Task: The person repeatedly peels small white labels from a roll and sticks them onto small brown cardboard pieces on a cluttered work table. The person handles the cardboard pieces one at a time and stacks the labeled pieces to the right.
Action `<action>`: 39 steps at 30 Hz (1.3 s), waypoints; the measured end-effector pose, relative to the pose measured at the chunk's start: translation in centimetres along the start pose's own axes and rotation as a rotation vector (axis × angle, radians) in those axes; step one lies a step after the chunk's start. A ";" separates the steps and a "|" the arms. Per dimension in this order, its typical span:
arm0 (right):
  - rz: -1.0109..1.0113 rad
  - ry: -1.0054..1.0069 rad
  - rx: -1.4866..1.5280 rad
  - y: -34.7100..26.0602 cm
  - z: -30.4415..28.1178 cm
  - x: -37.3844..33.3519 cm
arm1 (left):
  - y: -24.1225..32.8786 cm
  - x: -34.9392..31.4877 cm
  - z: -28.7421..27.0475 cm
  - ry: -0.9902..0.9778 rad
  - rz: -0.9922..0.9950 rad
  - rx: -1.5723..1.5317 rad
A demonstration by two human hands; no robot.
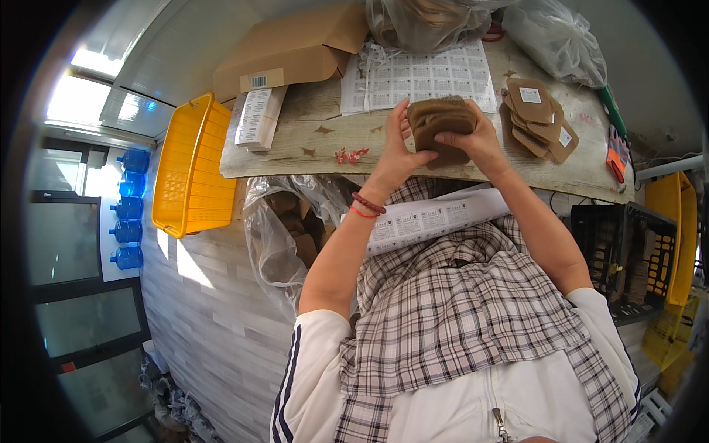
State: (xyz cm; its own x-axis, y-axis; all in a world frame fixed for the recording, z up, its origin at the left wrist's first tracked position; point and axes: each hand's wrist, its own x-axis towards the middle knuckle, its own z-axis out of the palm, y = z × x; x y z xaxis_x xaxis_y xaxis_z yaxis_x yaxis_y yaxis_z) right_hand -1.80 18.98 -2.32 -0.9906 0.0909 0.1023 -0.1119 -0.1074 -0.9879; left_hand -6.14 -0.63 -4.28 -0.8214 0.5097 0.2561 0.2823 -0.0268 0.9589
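Note:
Above the table's near edge, I hold a small stack of brown, rounded-corner pads (442,118) between both hands. My left hand (399,151) grips its left side, with the thumb along the lower edge. My right hand (476,144) closes round the right side, its thumb pressed on the front. What the pads are made of I cannot tell. To the right lies a loose pile of similar brown pieces (533,118), some with white square labels. Printed label sheets (450,74) lie behind my hands, and another label sheet (436,221) rests across my lap.
A cardboard box (295,48) and a bundle of white printed strips (258,118) sit at the table's left. Plastic bags (557,40) stand along the back. A clear bag of brown pieces (284,229) hangs below; yellow (188,166) and black crates (624,258) flank the table (317,155).

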 end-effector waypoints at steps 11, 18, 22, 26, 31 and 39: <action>0.390 0.093 -0.476 5.8 -2.7 4.1 | 7.9 -9.6 -0.6 -0.283 -0.154 0.694; -0.411 0.387 -1.058 1.4 -0.9 -0.5 | 7.5 -11.5 1.4 -0.199 0.100 0.880; -0.321 -0.003 -0.772 -0.6 -3.1 -6.9 | 6.6 -11.6 1.4 -0.216 0.064 0.847; -0.388 -0.113 -0.960 0.3 -3.5 -11.7 | 6.1 -11.3 1.6 -0.221 -0.009 0.783; -0.348 -0.063 -0.893 0.8 -2.6 -12.3 | 6.0 -11.5 1.8 -0.159 0.025 0.741; -0.461 -0.029 -0.879 2.3 -2.4 -12.2 | 5.4 -11.3 1.2 -0.144 -0.029 0.652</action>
State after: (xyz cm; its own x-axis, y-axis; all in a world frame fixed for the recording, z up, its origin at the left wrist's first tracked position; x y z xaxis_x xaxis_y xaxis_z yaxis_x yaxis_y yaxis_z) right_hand 10.27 19.99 -6.08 -0.8679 -0.0863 0.4892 -0.3999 0.7056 -0.5850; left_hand 5.29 -5.54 -2.13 -0.7717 0.6131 0.1693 0.5402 0.4912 0.6833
